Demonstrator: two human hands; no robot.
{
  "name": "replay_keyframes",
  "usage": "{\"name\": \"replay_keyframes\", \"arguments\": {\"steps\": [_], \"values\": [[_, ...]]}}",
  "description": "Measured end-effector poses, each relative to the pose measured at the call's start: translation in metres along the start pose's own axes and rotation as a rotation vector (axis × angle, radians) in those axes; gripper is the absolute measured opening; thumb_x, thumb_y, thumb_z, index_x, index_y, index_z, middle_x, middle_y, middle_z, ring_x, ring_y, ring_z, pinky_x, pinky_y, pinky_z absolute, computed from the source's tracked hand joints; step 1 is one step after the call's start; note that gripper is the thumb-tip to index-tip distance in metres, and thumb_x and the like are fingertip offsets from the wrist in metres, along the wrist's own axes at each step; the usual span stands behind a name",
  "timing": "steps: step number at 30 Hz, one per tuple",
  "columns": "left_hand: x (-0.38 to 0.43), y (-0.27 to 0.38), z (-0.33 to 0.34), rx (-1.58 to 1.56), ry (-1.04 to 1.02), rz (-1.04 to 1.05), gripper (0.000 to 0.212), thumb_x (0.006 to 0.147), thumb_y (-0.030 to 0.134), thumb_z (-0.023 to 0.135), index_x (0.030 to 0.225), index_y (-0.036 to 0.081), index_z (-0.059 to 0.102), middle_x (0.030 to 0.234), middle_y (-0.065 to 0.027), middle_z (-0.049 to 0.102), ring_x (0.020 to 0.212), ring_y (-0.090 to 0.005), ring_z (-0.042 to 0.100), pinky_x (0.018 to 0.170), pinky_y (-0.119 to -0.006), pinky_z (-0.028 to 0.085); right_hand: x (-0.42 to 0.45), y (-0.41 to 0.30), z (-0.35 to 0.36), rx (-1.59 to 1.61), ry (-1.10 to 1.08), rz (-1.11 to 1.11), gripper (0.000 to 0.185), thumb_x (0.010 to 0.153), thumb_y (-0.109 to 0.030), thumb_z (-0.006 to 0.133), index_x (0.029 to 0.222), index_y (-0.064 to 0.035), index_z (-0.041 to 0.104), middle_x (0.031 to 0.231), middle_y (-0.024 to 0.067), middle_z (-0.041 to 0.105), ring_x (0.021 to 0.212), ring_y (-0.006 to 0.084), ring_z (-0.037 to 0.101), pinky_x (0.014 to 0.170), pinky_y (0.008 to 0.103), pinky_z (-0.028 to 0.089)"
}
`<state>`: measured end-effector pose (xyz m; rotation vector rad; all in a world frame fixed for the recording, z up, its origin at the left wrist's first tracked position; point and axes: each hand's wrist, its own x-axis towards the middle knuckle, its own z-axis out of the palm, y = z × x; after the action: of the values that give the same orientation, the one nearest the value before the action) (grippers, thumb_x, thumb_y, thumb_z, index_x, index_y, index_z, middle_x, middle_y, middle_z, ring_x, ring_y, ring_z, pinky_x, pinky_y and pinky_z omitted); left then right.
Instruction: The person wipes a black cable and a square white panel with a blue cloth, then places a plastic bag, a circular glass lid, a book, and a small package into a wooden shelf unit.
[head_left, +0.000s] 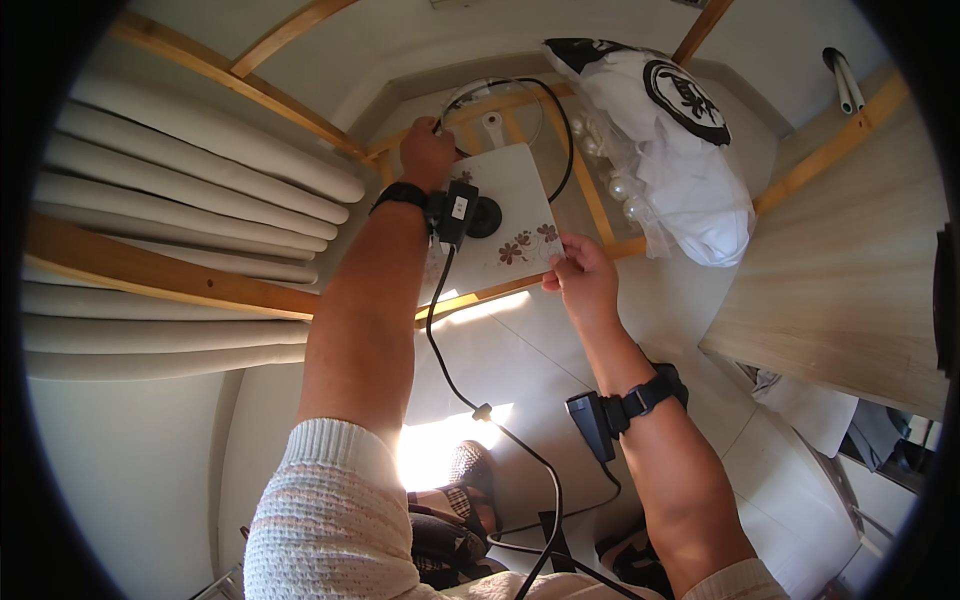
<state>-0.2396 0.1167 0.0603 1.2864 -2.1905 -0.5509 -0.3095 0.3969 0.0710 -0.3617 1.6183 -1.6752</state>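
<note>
A white rectangular panel (506, 184) printed with brown flowers lies tilted over a low wooden frame. My left hand (429, 154) is curled at its far left corner, its fingertips partly hidden. A black cable (571, 142) loops from beside that hand round to the panel's right edge; whether the hand also grips the cable, I cannot tell. My right hand (586, 274) pinches the near right corner, thumb on top. A black disc (486, 217) shows on the panel, partly covered by the device on my left wrist. Behind the panel is a clear round rim (536, 112) around a white piece.
The wooden frame (592, 195) surrounds the panel. White plastic bags (667, 157) bulge at the right, beside a wood-grain board (832, 285). Padded beige slats (195, 195) fill the left. A thin wrist-device cable (525, 442) hangs before me, above the tiled floor.
</note>
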Motion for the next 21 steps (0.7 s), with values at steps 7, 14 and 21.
{"name": "replay_keyframes", "arguments": {"steps": [7, 14, 21], "values": [[0.001, -0.008, 0.003, 0.002, 0.023, 0.005, 0.044, 0.080, 0.022, 0.062, 0.114, -0.004, 0.053, 0.102, -0.0208, 0.064, 0.091, -0.0336, 0.063, 0.083, -0.037, 0.048, 0.007, -0.004, 0.000, -0.091, 0.001, 0.018, 0.026, 0.083, 0.003, 0.056, 0.109, 0.0033, 0.054, 0.094, 0.0126, 0.060, 0.060, 0.0146, 0.061, 0.050, 0.0253, 0.052], [0.000, 0.015, 0.010, -0.153, -0.055, -0.115, 0.041, 0.083, 0.022, 0.057, 0.114, -0.004, 0.053, 0.103, -0.0246, 0.062, 0.093, -0.0354, 0.061, 0.083, -0.039, 0.047, 0.011, -0.008, -0.011, -0.109, -0.019, 0.041, 0.028, 0.083, 0.002, 0.057, 0.111, 0.0030, 0.054, 0.097, 0.0136, 0.061, 0.061, 0.0151, 0.061, 0.050, 0.0248, 0.052], [-0.010, -0.022, 0.003, -0.028, 0.236, 0.059, 0.034, 0.084, 0.015, 0.052, 0.113, -0.003, 0.054, 0.098, -0.0244, 0.062, 0.096, -0.0366, 0.058, 0.084, -0.040, 0.046, -0.021, -0.017, -0.021, -0.048, 0.002, 0.049, 0.024, 0.085, -0.007, 0.059, 0.108, 0.0007, 0.057, 0.091, 0.0084, 0.060, 0.062, 0.0130, 0.060, 0.052, 0.0254, 0.052]]}}
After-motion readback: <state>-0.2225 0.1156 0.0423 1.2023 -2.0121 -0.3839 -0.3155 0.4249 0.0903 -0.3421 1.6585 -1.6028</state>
